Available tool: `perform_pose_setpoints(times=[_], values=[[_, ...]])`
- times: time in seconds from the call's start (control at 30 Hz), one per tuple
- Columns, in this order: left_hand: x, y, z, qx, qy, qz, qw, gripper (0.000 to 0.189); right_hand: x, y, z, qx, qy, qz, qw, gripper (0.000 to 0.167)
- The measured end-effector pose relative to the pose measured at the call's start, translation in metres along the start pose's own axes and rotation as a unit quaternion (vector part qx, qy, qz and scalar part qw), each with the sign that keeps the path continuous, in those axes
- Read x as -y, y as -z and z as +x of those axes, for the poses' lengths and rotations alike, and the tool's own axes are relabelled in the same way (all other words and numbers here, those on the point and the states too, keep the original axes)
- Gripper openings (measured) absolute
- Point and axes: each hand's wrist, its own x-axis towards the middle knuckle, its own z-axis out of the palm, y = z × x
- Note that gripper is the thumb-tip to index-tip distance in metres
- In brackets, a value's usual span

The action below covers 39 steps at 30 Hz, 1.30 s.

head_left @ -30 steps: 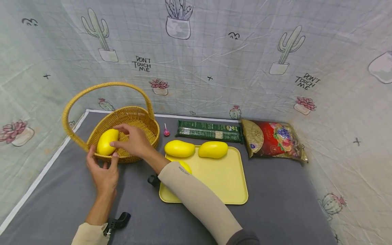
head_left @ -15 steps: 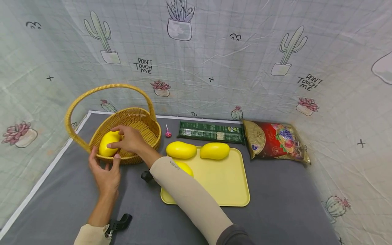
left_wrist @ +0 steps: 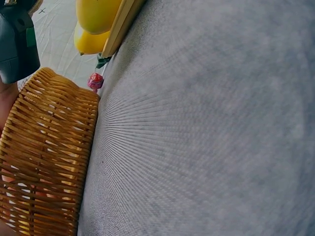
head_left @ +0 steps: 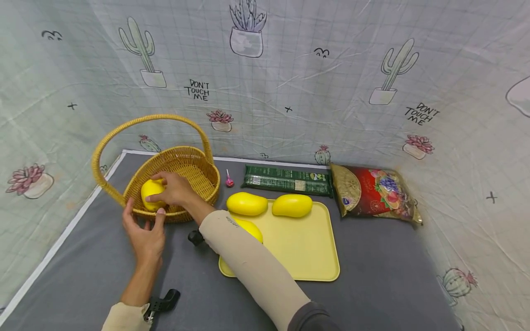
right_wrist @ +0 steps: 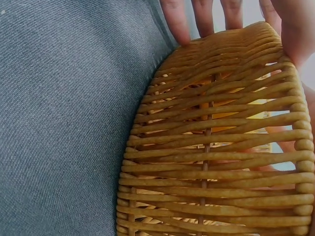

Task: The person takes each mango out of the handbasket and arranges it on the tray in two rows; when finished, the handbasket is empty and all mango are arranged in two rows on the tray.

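A yellow mango (head_left: 150,189) lies inside the wicker basket (head_left: 205,177), near its front left wall. My right hand (head_left: 175,190) holds this mango from above, thumb and fingers on its right side. At the basket's near rim, my left hand (head_left: 145,239) grips the wall, with the thumb at the rim. In the right wrist view, that hand's fingers (right_wrist: 202,17) press the outside of the weave. Two mangoes (head_left: 247,203) (head_left: 292,205) lie along the back of the yellow tray (head_left: 306,257); another mango (head_left: 251,230) is partly hidden by the right sleeve.
The basket's tall handle (head_left: 153,117) arches over it. Behind the tray lie a green packet (head_left: 287,179) and a red and gold bag (head_left: 374,192). A pink lollipop (head_left: 229,181) is beside the basket. A printed cloth (head_left: 285,82) hangs behind the grey table (head_left: 198,294).
The mango in the basket has turned and sits a little further in, with less of it showing. My right hand has followed it slightly. The left hand keeps its place at the rim.
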Motion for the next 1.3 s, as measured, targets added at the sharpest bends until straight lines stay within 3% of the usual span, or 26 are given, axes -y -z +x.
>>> perform_pose_setpoints(times=[0.4, 0.87, 1.3], values=[[0.001, 0.001, 0.001, 0.000, -0.008, -0.010, 0.9999, 0.080, 0.000, -0.001, -0.002, 0.035, 0.004, -0.012, 0.9993, 0.058], [0.000, -0.001, 0.002, -0.008, -0.005, -0.006, 0.9999, 0.078, 0.000, 0.016, -0.014, -0.043, 0.060, 0.017, 0.9971, 0.060], [0.000, -0.001, 0.002, -0.011, 0.003, 0.000, 0.9999, 0.078, 0.009, 0.046, -0.045, -0.069, 0.111, 0.054, 0.9899, 0.062]])
